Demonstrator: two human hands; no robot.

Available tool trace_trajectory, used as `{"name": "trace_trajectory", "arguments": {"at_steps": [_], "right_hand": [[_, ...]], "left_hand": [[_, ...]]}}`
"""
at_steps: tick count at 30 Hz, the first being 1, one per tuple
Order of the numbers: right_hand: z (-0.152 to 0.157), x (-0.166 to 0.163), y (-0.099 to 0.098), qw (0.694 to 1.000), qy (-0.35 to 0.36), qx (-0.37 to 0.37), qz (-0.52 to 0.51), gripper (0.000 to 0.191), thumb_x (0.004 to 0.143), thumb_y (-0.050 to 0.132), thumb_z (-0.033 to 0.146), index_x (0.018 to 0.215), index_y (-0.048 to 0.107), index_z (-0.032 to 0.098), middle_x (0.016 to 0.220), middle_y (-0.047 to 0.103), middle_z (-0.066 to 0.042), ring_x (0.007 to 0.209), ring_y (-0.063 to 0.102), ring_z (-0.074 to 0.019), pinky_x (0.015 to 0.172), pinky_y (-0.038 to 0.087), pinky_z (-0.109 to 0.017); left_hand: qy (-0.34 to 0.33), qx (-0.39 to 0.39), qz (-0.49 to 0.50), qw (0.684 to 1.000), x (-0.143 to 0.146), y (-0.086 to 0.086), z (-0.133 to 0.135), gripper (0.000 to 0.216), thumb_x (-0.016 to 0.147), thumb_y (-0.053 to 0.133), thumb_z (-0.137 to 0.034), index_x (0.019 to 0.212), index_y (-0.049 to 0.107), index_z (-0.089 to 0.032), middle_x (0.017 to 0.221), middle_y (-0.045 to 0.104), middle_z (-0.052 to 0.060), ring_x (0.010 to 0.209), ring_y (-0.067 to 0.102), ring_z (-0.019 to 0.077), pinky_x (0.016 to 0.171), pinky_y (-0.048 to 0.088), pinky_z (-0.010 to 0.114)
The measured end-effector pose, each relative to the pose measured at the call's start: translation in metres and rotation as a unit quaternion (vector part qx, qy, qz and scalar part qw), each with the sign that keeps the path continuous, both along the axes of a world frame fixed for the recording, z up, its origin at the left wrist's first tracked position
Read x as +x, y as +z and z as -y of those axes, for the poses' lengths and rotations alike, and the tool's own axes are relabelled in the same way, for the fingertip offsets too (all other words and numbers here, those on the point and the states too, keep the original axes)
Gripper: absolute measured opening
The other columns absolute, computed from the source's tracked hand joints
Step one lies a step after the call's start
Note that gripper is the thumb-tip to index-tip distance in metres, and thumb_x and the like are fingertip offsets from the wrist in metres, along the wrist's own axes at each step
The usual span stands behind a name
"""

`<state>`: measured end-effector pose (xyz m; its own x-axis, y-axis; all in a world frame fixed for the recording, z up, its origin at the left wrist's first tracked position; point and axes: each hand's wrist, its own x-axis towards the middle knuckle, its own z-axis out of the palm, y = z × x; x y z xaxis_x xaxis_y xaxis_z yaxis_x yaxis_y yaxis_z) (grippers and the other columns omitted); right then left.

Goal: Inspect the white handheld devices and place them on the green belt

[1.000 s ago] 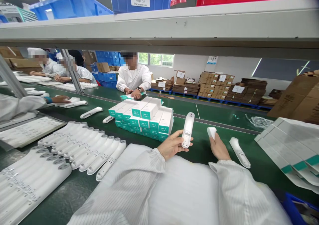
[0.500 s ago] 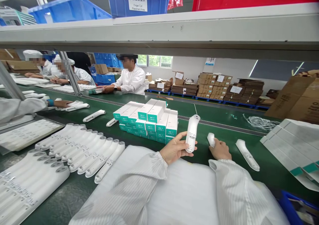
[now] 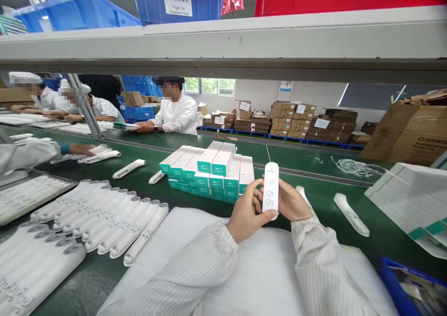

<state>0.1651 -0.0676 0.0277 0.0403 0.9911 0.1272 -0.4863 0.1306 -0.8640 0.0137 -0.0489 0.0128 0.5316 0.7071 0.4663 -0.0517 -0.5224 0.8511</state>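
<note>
My left hand and my right hand both hold one white handheld device upright above the green conveyor belt, fingers curled round its lower half. Two small markings show on the face turned to me. Just behind it stands a stack of white and teal boxes. A second white device lies on the belt to the right of my right hand, and part of another white piece shows behind that hand.
Rows of white devices lie at the left. Flat white and teal cartons sit at the right, a blue bin at lower right. White foam sheet covers the near edge. Other workers' hands reach in at left; a person works across.
My right hand left the small white piece on the belt and joined my left hand on the device, which is turned so its marked face points at me. The view shifted right.
</note>
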Motion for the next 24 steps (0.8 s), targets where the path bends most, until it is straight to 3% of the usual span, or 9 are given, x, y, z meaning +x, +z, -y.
{"name": "trace_trajectory", "arguments": {"at_steps": [4, 9, 15, 19, 21, 22, 24], "right_hand": [[0.002, 0.012, -0.006, 0.996, 0.015, -0.028, -0.079, 0.027, 0.082, 0.048, 0.035, 0.101, 0.062, 0.022, 0.092, 0.067, -0.001, 0.074, 0.063, -0.0137, 0.062, 0.051, -0.024], [0.001, 0.024, -0.01, 0.993, 0.027, -0.006, -0.113, 0.029, 0.086, 0.041, 0.034, 0.107, 0.058, 0.024, 0.09, 0.065, 0.0, 0.068, 0.061, -0.0103, 0.054, 0.049, -0.021], [-0.001, 0.032, -0.016, 0.991, -0.023, 0.007, -0.13, 0.024, 0.084, 0.042, 0.032, 0.101, 0.058, 0.024, 0.088, 0.062, 0.001, 0.065, 0.058, -0.0086, 0.05, 0.045, -0.019], [-0.007, 0.044, -0.029, 0.992, -0.117, -0.025, -0.027, 0.03, 0.08, 0.045, 0.043, 0.095, 0.059, 0.021, 0.087, 0.061, -0.002, 0.061, 0.054, -0.0105, 0.045, 0.041, -0.02], [-0.011, 0.052, -0.039, 0.966, -0.228, -0.072, 0.101, 0.04, 0.076, 0.047, 0.05, 0.097, 0.058, 0.019, 0.09, 0.061, -0.006, 0.067, 0.056, -0.0147, 0.049, 0.043, -0.024], [-0.013, 0.057, -0.044, 0.933, -0.292, -0.102, 0.184, 0.044, 0.074, 0.049, 0.052, 0.101, 0.057, 0.018, 0.093, 0.061, -0.007, 0.074, 0.058, -0.0178, 0.054, 0.045, -0.026], [-0.015, 0.066, -0.054, 0.828, -0.39, -0.162, 0.369, 0.053, 0.071, 0.052, 0.05, 0.114, 0.051, 0.019, 0.104, 0.059, -0.01, 0.091, 0.057, -0.0241, 0.071, 0.046, -0.033]], "left_hand": [[0.046, 0.057, 0.041, 0.996, -0.004, 0.005, 0.001, 0.04, 0.085, 0.045, -0.034, 0.122, 0.039, -0.019, 0.078, 0.052, 0.0, 0.059, 0.047, 0.0069, 0.054, 0.039, 0.02], [0.065, 0.104, 0.043, 0.992, -0.008, 0.012, 0.003, 0.025, 0.086, 0.043, -0.031, 0.106, 0.051, -0.017, 0.07, 0.053, -0.001, 0.058, 0.048, 0.0077, 0.055, 0.04, 0.02], [0.071, 0.162, 0.026, 0.984, -0.01, 0.015, 0.004, 0.018, 0.085, 0.045, -0.025, 0.085, 0.061, -0.016, 0.07, 0.06, 0.001, 0.059, 0.051, 0.0084, 0.056, 0.04, 0.02], [0.085, 0.175, 0.029, 0.98, -0.011, 0.016, 0.003, 0.019, 0.085, 0.045, -0.023, 0.081, 0.062, -0.016, 0.067, 0.061, 0.001, 0.058, 0.052, 0.0084, 0.057, 0.041, 0.02], [0.092, 0.176, 0.033, 0.98, -0.011, 0.018, 0.003, 0.019, 0.085, 0.045, -0.023, 0.08, 0.062, -0.016, 0.067, 0.062, 0.001, 0.056, 0.052, 0.0082, 0.056, 0.041, 0.02], [0.094, 0.176, 0.036, 0.979, -0.011, 0.019, 0.004, 0.019, 0.085, 0.045, -0.023, 0.081, 0.062, -0.016, 0.067, 0.062, 0.001, 0.055, 0.052, 0.0081, 0.055, 0.041, 0.02], [0.094, 0.181, 0.038, 0.978, -0.011, 0.021, 0.005, 0.019, 0.085, 0.045, -0.023, 0.081, 0.062, -0.016, 0.067, 0.062, 0.001, 0.055, 0.052, 0.0082, 0.054, 0.041, 0.02]]}}
